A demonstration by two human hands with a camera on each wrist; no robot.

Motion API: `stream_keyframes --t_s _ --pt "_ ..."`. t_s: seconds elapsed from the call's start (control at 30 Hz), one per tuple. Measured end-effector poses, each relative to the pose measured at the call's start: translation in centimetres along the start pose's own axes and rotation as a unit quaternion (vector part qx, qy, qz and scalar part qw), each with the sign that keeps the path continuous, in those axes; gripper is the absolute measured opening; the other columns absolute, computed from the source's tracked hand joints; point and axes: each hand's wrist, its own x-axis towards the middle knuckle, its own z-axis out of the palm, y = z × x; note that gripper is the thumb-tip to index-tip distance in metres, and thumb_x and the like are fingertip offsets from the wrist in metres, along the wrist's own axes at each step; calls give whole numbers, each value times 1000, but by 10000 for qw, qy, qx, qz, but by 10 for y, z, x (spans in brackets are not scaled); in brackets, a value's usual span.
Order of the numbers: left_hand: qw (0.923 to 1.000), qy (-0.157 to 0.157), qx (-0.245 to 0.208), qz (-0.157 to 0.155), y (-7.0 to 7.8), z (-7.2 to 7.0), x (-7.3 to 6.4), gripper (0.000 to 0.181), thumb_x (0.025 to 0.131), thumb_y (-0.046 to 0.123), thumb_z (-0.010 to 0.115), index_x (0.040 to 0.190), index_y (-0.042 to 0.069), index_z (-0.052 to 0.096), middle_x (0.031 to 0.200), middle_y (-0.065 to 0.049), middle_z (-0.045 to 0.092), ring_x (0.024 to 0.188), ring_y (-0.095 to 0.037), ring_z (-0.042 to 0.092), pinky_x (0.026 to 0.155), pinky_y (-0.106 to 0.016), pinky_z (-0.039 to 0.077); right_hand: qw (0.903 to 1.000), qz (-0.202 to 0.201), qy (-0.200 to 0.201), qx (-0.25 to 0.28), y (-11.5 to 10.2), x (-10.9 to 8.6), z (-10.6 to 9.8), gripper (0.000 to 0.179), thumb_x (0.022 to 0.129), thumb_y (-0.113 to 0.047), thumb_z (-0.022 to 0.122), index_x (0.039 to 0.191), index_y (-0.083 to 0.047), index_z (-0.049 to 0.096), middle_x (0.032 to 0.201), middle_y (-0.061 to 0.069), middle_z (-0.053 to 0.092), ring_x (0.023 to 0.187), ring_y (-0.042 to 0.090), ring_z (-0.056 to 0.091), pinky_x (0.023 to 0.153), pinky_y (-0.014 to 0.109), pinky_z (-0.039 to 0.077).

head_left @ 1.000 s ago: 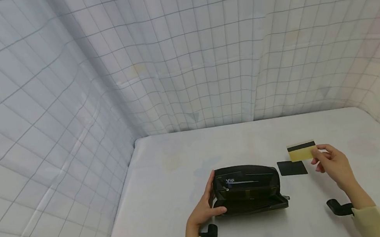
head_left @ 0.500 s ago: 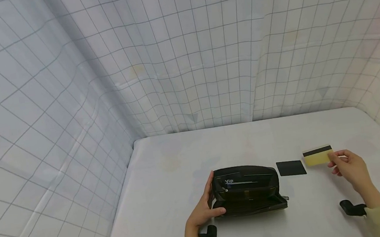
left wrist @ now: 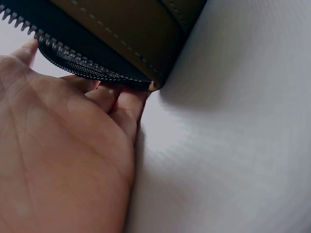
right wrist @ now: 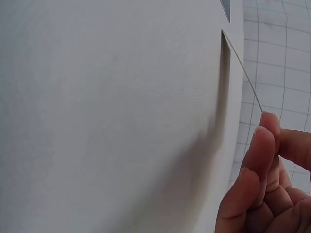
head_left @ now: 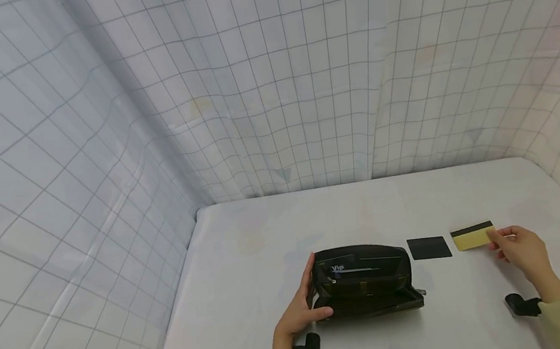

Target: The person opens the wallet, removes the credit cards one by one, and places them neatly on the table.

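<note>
A black zip wallet [head_left: 363, 271] marked "Vip" stands gaping on the white table, card slots facing me. My left hand [head_left: 294, 312] grips its left end, thumb on the front flap and fingers along the side. In the left wrist view, the wallet's zip teeth and stitched brown lining [left wrist: 131, 31] show above the palm [left wrist: 58, 155]. Off to the right, my right hand [head_left: 523, 253] pinches the right end of a yellow card [head_left: 474, 239] with a dark stripe. The right wrist view has this card [right wrist: 244, 73] edge-on and slanted, its far end low over the table.
Between the wallet and the yellow card lies a flat black card [head_left: 429, 248]. The wallet's zip pull [head_left: 420, 291] sticks out at its right end. Grid-patterned white curtains [head_left: 273, 112] rise behind and left of the table [head_left: 248, 258].
My right hand has carried the yellow card rightward, from overlapping the black card to beside it, and lowered it toward the table. My left hand and the wallet have stayed put.
</note>
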Motion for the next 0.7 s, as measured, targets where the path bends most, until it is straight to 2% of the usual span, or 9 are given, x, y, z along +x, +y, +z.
stream_keyframes --t_s 0.17,0.37,0.43,0.7 --pt "9998 -40 10 -182 4 0 0 104 80 25 73 149 31 -4 155 7 -5 142 -19 0 112 -40 13 9961 551 -210 -649 0 3 -7 68 90 -56 44 109 8 56 68 -5 66 58 9 58 59 30 35" --pt "9996 -118 -20 -254 22 1 -1 104 81 19 72 150 24 -6 155 1 -9 142 -25 -4 111 -46 11 9913 501 -357 -1166 0 7 -15 72 87 -61 46 107 7 61 67 -3 65 67 17 55 56 34 36" --pt "9996 -135 -28 -247 24 1 0 104 81 18 71 150 22 -7 155 0 -10 142 -26 -5 111 -48 11 9897 494 -377 -1292 0 8 -17 73 86 -62 47 107 7 61 69 -1 65 70 21 55 56 36 36" --pt "9998 -133 -19 -164 6 0 0 104 81 28 71 150 25 -7 155 6 -9 142 -20 -2 111 -48 12 9835 640 -741 -1518 -1 11 -20 76 85 -64 47 109 6 59 67 -2 61 70 23 54 56 37 37"
